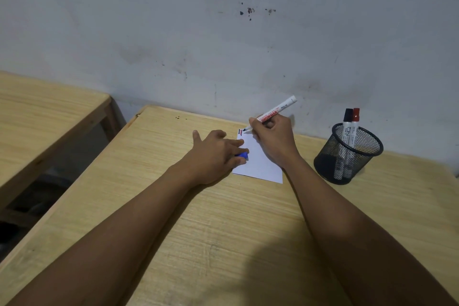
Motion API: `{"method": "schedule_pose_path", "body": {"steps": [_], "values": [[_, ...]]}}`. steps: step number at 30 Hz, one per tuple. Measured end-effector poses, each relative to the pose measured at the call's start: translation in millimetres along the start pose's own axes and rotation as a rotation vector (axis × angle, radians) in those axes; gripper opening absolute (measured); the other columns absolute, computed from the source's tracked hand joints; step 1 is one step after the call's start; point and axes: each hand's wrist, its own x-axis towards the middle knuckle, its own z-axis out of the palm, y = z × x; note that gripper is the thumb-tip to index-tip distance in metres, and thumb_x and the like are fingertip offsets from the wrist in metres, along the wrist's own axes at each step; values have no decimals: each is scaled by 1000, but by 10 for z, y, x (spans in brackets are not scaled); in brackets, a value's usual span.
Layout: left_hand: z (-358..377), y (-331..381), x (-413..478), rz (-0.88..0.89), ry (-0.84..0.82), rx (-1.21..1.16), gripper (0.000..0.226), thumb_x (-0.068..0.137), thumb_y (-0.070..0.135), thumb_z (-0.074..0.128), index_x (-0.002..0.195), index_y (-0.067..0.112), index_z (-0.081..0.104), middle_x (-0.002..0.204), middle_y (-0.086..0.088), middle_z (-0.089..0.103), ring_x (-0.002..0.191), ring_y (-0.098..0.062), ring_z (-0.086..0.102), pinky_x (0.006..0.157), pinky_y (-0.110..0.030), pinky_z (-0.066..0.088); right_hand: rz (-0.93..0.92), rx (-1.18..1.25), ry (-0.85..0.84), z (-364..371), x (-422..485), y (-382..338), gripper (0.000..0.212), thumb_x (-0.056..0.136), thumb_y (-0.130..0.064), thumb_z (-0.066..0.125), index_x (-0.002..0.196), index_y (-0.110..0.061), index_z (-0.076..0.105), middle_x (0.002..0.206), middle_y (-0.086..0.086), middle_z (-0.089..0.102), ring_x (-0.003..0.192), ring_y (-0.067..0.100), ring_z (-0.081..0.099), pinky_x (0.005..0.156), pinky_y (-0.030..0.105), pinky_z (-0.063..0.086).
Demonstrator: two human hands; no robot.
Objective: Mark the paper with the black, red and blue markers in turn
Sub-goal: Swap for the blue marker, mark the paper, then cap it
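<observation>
A pale wooden table (223, 218) is set against a scuffed grey wall (223, 32) flecked with dark spots (249, 11), while a second wooden table (37, 117) is seen at left under dim light.

From my remote seat I see a pale yellow wooden bench (223, 218) with fine straight grain, and near its far edge a plain white rectangular sheet of paper (260, 164) carrying short black, red and blue strokes at its far left corner. I make out a white-barrelled marker with red lettering (273, 112), and a bright blue plastic cap (242, 156) at the paper's left edge. By the bench's far right edge I see a black wire-mesh cup (347, 154) holding two white-bodied markers, one black-capped (348, 115) and one red-capped (356, 115), against a grey-white wall with dark specks (248, 11).
</observation>
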Motion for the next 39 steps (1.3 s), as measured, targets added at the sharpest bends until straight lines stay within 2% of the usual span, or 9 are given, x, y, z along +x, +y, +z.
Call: {"method": "schedule_pose_path", "body": {"steps": [3, 7, 11, 16, 24, 30, 35, 37, 39], "values": [[8, 11, -7, -16, 0, 1, 38, 98, 51, 40, 130, 40, 58, 150, 21, 42, 140, -21, 27, 104, -72, 16, 68, 212, 6, -89, 8, -76, 16, 92, -19, 74, 92, -3, 71, 69, 6, 71, 62, 20, 64, 59, 35, 53], [-8, 35, -9, -45, -16, -11, 38, 99, 50, 41, 131, 40, 57, 152, 21, 39, 143, -21, 25, 106, -73, 12, 63, 381, 21, -232, -85, -340, 18, 93, -23, 74, 86, -6, 74, 69, 8, 71, 64, 20, 63, 59, 31, 54], [-134, 139, -30, -53, -38, -1, 36, 99, 45, 42, 130, 38, 59, 153, 16, 40, 139, -19, 33, 105, -72, 16, -1, 369, 48, -434, -232, -709, 25, 96, -24, 69, 79, -7, 73, 67, 8, 67, 58, 17, 59, 54, 28, 51], [-474, 368, -108, -67, 134, -80, 35, 100, 48, 40, 128, 42, 59, 155, 12, 38, 136, -16, 43, 112, -66, 11, -104, 307, 24, -845, -526, -1077, 15, 97, -19, 68, 86, -10, 74, 74, 6, 71, 61, 14, 61, 57, 30, 54], [-1339, 1090, -216, 89, 420, -253, 37, 91, 61, 44, 112, 41, 67, 127, 17, 64, 112, -12, 60, 102, -56, 39, -244, 323, 40, -1342, -1072, -1656, 12, 96, -16, 68, 89, -7, 72, 77, 8, 73, 61, 16, 61, 57, 28, 55], [-1724, 1587, -338, 186, 458, -271, 37, 90, 58, 46, 111, 38, 69, 117, 13, 69, 102, -13, 63, 96, -51, 44, -364, 291, 91, -1698, -1354, -1980, 13, 96, -15, 68, 88, -6, 73, 74, 6, 72, 58, 14, 60, 56, 28, 54], [-1910, 1882, -432, 272, 463, -260, 28, 96, 42, 55, 116, 29, 70, 112, 4, 73, 99, -14, 64, 91, -44, 49, -415, 222, 62, -1917, -1543, -2109, 15, 96, -19, 69, 90, -7, 74, 77, 5, 74, 61, 11, 62, 58, 29, 55], [-1953, 2005, -476, 305, 477, -201, 27, 97, 37, 56, 115, 26, 72, 101, -2, 76, 89, -19, 66, 83, -39, 51, -413, 182, 54, -1944, -1592, -2133, 17, 95, -23, 70, 91, -8, 76, 77, 3, 75, 62, 9, 63, 59, 28, 54], [-1955, 2091, -497, 301, 567, -41, 24, 97, 35, 56, 104, 21, 75, 75, -5, 72, 66, -26, 58, 76, -38, 50, -397, 163, 85, -1956, -1619, -2149, 20, 94, -27, 71, 89, -8, 77, 76, 1, 75, 62, 7, 63, 60, 26, 53]]}}
